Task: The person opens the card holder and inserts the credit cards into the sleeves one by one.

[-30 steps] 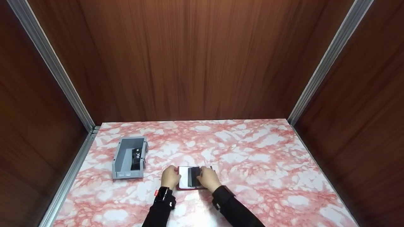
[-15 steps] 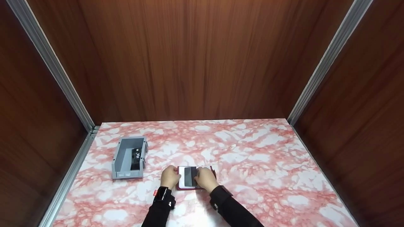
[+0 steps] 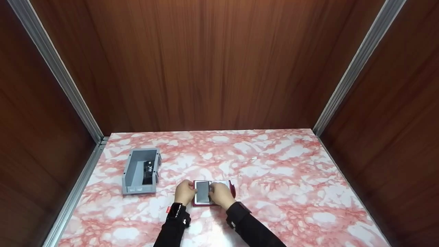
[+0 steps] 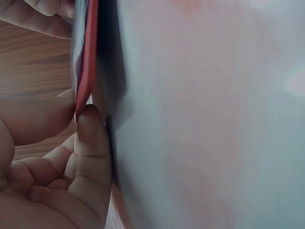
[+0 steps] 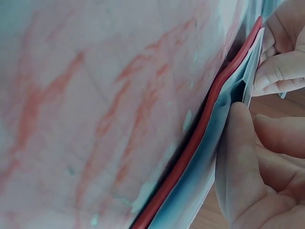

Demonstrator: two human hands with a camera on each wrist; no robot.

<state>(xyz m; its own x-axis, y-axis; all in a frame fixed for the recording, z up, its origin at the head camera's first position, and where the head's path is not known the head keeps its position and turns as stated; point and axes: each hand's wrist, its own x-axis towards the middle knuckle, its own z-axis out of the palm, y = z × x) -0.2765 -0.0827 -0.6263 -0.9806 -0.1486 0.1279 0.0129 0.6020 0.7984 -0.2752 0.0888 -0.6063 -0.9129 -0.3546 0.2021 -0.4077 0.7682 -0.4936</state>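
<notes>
A red-covered card holder (image 3: 233, 190) lies open on the table, with pale pages inside. On its left page is a flat dark grey card (image 3: 202, 192), seen under a clear sleeve. My left hand (image 3: 185, 192) pinches the holder's left edge; the left wrist view shows thumb and forefinger on the red cover (image 4: 86, 62). At the card's right edge, my right hand (image 3: 222, 195) holds it with bent fingers. From the right wrist, a finger (image 5: 240, 148) presses against the sleeve edge, and the clear sleeves (image 5: 190, 176) stand slightly apart from the red cover. The holder's middle is partly hidden by my right hand.
A grey bin (image 3: 128, 173) stands at the left of the marbled red-and-white table (image 3: 274, 164). Inside it rests a black packet (image 3: 148, 171) marked VIP. Wood-look walls (image 3: 212, 68) with metal corner rails (image 3: 356, 68) enclose the table.
The dark card has slid left across the left page, its darker uncovered strip shrinking under the sleeve. My right hand moved left with it, baring the holder's right flap. The left hand stayed put.
</notes>
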